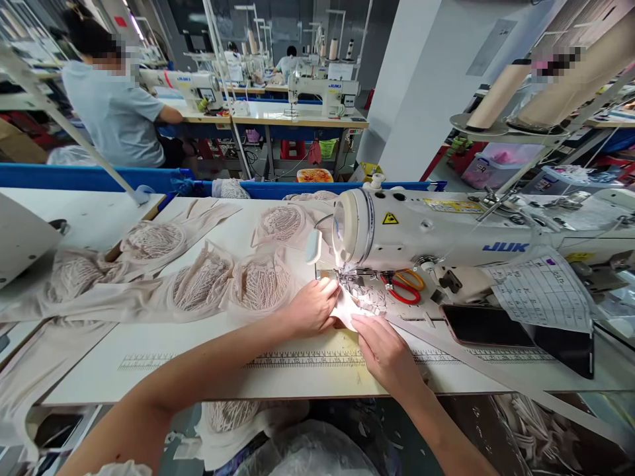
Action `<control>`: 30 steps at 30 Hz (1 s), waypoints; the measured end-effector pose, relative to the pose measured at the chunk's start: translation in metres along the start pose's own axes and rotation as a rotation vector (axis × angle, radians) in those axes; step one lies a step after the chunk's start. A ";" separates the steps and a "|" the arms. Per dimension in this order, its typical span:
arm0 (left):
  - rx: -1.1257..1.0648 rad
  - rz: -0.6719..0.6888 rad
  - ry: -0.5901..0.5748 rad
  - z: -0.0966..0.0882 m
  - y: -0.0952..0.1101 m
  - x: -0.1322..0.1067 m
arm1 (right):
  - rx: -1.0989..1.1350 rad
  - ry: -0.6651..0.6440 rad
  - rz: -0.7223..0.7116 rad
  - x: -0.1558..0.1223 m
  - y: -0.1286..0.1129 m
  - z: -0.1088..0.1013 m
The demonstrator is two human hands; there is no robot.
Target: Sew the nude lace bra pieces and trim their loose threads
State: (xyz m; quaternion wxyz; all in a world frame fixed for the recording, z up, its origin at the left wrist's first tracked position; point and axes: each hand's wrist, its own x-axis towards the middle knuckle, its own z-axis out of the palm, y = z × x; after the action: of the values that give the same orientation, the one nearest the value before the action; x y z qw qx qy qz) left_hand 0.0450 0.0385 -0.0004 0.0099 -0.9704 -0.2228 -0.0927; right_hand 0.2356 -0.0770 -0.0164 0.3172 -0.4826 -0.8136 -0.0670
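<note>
I press my left hand (311,308) and right hand (384,350) flat, fingers spread, on the pale fabric (350,311), keeping it taut under the sewing machine (421,228) needle

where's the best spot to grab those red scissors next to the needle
By the looped handles of the red scissors, which point right toward the phone. Probably come from the right and above: the blade end lies under the sewing machine head, beside the right hand.

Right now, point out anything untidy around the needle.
Fabric scraps lie scattered on the sewing machine bed, beside the red-handled scissors, near both hands, left and right.
</note>
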 end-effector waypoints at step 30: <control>-0.028 0.209 0.196 0.012 -0.009 -0.013 | -0.133 -0.047 0.036 0.017 -0.006 0.012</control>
State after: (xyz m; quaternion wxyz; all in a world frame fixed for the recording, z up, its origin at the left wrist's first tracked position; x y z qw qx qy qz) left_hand 0.0320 0.0420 -0.0149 0.0275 -0.9747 -0.1174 -0.1885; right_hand 0.2202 -0.0626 -0.0148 0.2666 -0.5183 -0.8059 -0.1039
